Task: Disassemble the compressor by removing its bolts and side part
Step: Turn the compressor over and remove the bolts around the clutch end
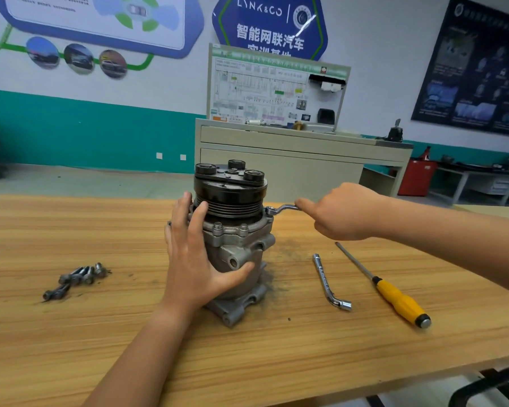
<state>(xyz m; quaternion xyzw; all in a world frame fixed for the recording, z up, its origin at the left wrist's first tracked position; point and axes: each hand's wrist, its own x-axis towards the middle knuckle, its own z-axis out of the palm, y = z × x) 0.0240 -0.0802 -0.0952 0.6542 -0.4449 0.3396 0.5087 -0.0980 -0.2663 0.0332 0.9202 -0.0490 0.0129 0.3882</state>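
The compressor (232,230) stands upright on the wooden table (71,333), its black pulley on top and grey aluminium body below. My left hand (194,259) wraps the body's left side, fingers up against the pulley, thumb across the front. My right hand (344,212) grips the handle of a ring wrench (279,208). The wrench's ring end sits on a bolt at the right rim of the compressor flange. Two more bolts (229,227) stand in the front of the flange. Several removed bolts (77,279) lie in a heap at the left.
An L-shaped socket wrench (329,282) and a yellow-handled screwdriver (394,292) lie on the table to the right of the compressor. Dark grime marks the wood around its base. A grey training cabinet (291,154) stands behind the table.
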